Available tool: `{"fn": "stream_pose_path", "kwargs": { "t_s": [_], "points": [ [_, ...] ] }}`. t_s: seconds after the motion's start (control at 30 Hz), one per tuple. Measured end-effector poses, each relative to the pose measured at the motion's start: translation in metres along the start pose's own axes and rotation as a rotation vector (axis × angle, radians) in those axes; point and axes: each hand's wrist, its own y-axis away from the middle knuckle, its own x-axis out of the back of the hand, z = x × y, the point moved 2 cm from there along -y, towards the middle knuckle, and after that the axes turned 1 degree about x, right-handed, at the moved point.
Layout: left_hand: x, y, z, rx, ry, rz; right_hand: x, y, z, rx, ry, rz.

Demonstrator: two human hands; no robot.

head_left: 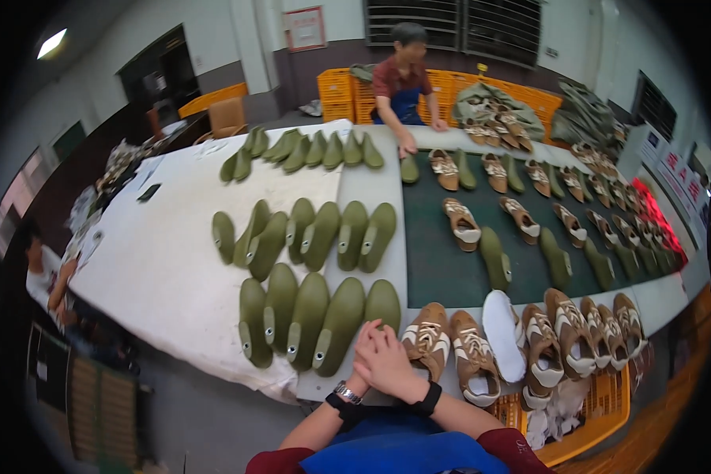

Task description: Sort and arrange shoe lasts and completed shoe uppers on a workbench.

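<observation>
one green last [382, 304] partly hidden | right hand [390, 367] overlaps left hand [362, 365] | fingers [374, 340] bunched, can't tell if pinching

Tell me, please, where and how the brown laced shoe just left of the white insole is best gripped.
Probably pinch the brown laced shoe by its heel collar, coming from the near side: its foot opening lies at the near end, while a neighbouring shoe and the white insole crowd its flanks.
</observation>
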Motion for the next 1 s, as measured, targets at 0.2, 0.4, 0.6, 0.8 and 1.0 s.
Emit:
{"fn": "stream_pose_path", "kwargs": {
  "t_s": [0.2,0.4,0.6,0.8,1.0],
  "points": [
    [-0.001,0.001,0.008,-0.197,-0.714,-0.029,0.0,0.007,0.003,-0.052,-0.131,0.024],
    [-0.002,0.001,0.013,-0.404,-1.303,-0.035,0.002,0.003,0.003,-0.088,-0.115,0.01],
    [0.012,0.003,0.004,-0.405,-1.128,0.102,0.006,0.005,0.001,0.011,-0.028,0.041],
    [-0.05,0.021,0.077,-0.256,-1.246,-0.041,0.1,0.022,0.005,-0.027,-0.399,-0.017],
    [-0.085,0.039,0.265,-0.591,-1.006,0.065,0.25,0.03,-0.025,0.151,-0.724,0.423]
  ]
}}
